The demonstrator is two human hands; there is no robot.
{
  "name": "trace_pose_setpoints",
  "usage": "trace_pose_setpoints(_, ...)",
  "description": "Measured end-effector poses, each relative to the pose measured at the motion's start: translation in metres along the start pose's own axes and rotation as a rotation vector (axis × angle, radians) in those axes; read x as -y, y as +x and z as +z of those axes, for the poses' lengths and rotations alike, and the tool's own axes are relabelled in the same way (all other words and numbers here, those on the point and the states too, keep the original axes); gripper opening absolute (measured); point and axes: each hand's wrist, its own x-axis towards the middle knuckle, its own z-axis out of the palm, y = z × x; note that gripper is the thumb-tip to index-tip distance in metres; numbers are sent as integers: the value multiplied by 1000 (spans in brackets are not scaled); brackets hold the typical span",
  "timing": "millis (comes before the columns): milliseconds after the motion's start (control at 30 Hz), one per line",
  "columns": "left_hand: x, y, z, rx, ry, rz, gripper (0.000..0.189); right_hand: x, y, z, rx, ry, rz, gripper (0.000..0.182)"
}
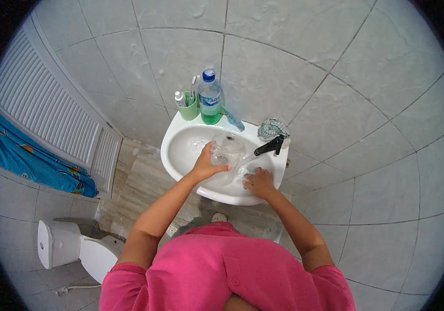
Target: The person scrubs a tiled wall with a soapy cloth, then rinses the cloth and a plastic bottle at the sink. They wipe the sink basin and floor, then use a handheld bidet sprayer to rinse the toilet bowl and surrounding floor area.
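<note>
A clear, see-through container [227, 149] is held over the white washbasin [173, 167]. My left hand [208, 165] grips its near left side, fingers and thumb spread around the wall. From the black tap [268, 146] a stream of water [245, 162] runs down between the container and my right hand. Low in the right part of the basin, my right hand [260, 182] has its fingers bent beside the stream. Something greyish shows at those fingertips, but whether it is held cannot be made out.
On the basin's back ledge stand a green cup [188, 110] with toothbrush and tube, a plastic bottle [209, 99] of green liquid, a blue packet [233, 119] and a crumpled checked cloth [271, 129]. A toilet [64, 245] and a louvred door [47, 97] with a blue towel [27, 155] are at left.
</note>
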Motion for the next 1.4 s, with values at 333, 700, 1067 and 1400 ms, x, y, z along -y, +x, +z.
trace_pose_setpoints(333,-8,2,2,-115,221,60,92,26,32,-116,-435,403,-103,37)
trace_pose_setpoints(700,-12,18,1,-196,214,106,94,14,113,-129,-930,409,-76,22)
trace_pose_setpoints(1067,-51,37,20,-188,281,317,89,-16,37,-144,-666,626,-113,27)
trace_pose_setpoints(1400,-65,62,24,-256,339,509,93,-2,32,-158,-633,650,-52,24)
